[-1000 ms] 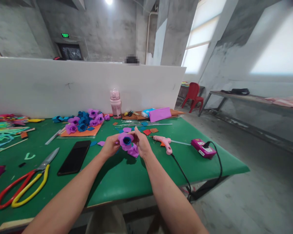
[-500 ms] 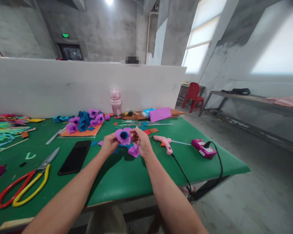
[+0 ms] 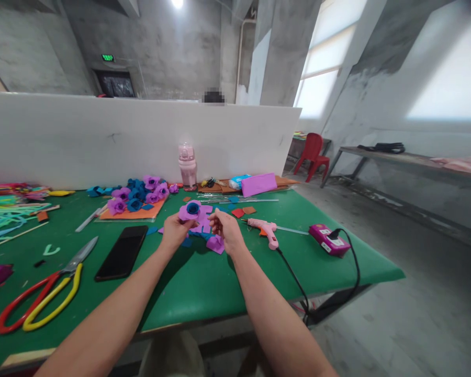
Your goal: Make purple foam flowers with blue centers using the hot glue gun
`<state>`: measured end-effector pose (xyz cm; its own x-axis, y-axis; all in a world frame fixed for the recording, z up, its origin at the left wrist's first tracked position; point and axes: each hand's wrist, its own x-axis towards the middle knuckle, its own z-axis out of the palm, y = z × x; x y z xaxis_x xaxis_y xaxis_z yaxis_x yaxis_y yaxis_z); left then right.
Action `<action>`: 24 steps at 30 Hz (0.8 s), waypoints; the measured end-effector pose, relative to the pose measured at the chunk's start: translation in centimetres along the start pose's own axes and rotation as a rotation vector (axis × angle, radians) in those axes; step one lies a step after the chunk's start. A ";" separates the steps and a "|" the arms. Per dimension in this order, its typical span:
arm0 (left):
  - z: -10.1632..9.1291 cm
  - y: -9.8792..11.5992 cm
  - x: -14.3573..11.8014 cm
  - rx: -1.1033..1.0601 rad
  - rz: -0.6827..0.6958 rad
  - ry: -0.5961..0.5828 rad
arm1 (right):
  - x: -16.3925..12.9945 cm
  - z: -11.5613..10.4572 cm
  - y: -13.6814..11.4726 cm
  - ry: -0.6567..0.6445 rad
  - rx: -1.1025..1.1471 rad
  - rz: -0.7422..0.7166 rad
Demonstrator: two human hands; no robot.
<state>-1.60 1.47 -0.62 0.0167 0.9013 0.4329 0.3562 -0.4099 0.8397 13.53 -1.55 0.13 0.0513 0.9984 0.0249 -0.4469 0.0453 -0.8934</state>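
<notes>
My left hand point(image 3: 176, 230) pinches a flower point(image 3: 192, 210) with purple petals and a dark blue rolled centre, held above the table and tilted up. Just right of it is my right hand point(image 3: 227, 230), its fingers curled together; whether anything small is between them is hidden. Behind and between the hands lie cut purple pieces point(image 3: 202, 222). Below them on the table are a folded purple piece point(image 3: 215, 244) and some blue scraps. To the right rests a pink glue gun point(image 3: 265, 230), its clear glue stick poking out of the back.
Finished purple and blue flowers point(image 3: 135, 195) are piled on an orange sheet at back left. Scissors point(image 3: 63, 277) and a phone point(image 3: 121, 253) lie left. A pink bottle point(image 3: 187, 167) stands before the white partition point(image 3: 141, 136). A corded magenta power box point(image 3: 328, 241) sits right.
My left hand has turned the flower and shifted it slightly left, away from my right hand. My right fingers have left the petals and curled in. The purple pieces behind now show.
</notes>
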 end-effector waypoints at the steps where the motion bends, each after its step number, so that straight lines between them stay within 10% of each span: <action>1: -0.1 0.2 0.0 -0.010 0.002 0.003 | 0.0 0.0 0.0 -0.007 0.003 0.024; 24: 0.0 0.5 -0.3 -0.013 0.138 -0.013 | -0.1 0.4 0.4 -0.097 0.065 -0.050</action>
<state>-1.45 1.03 -0.32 0.0766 0.8376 0.5409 0.3379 -0.5322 0.7763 12.97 -1.61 -0.07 -0.0101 0.9934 0.1145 -0.5034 0.0939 -0.8590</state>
